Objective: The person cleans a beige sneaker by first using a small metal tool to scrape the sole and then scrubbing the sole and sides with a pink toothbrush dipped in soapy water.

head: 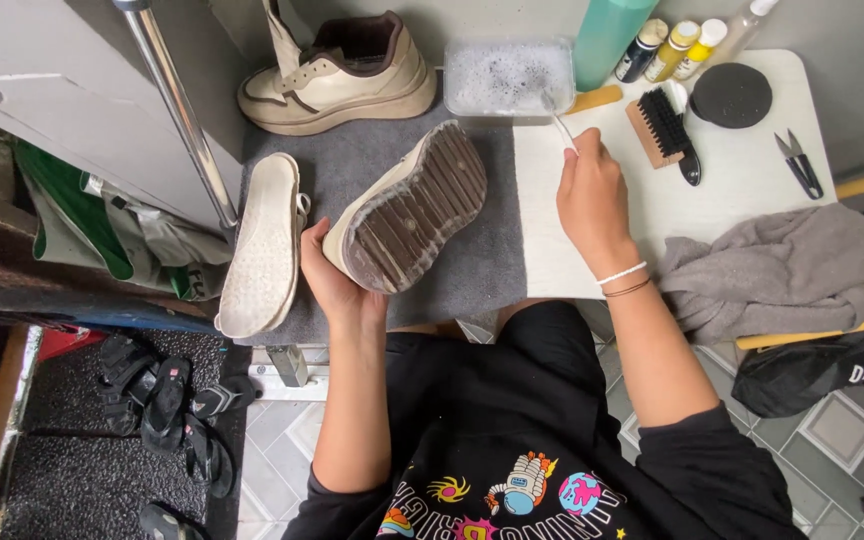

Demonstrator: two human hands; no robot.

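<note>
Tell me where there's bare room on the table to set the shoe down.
Free: grey mat between the held shoe and the right hand; white tabletop between wooden brush, scissors and grey cloth. Crowded: the back edge, with soapy tub, bottles and second shoe.

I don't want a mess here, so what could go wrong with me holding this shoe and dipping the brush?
The small brush in the right hand reaches into the tub of soapy water at the table's back edge; a nudge might spill suds onto the grey mat. The left hand holds the shoe from one side only, sole up, so it could slip.
</note>
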